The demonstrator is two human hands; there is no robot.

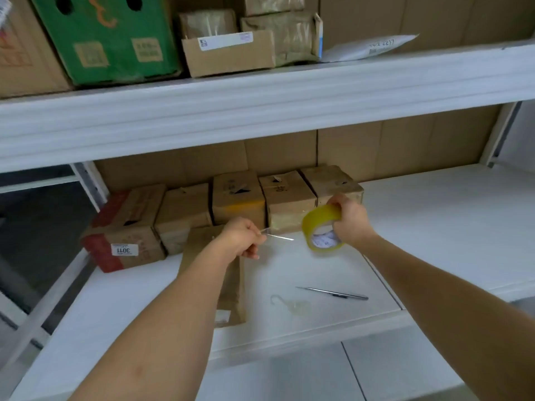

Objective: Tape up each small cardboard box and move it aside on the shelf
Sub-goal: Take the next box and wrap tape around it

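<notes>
Yellow tape roll point(321, 227) in right hand point(351, 221) grip; left hand point(241, 237) pinches tape end point(276, 236).

Yellowish tape roll point(320, 227) with a white core; brown cardboard boxes point(237, 198), the leftmost box point(127, 230) red-edged; white shelf point(434, 227); green carton point(107, 36) above.

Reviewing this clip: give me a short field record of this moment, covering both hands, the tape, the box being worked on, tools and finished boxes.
left hand: left hand pinches the free end of the tape strip
right hand: right hand grips the tape roll
tape: strip pulled out between the hands, above the shelf
box in work: flat brown box under the left forearm
tools: metal blade lying on the shelf, untouched
scrap: crumpled tape scrap beside the blade
row of boxes: row of boxes along the back
</notes>
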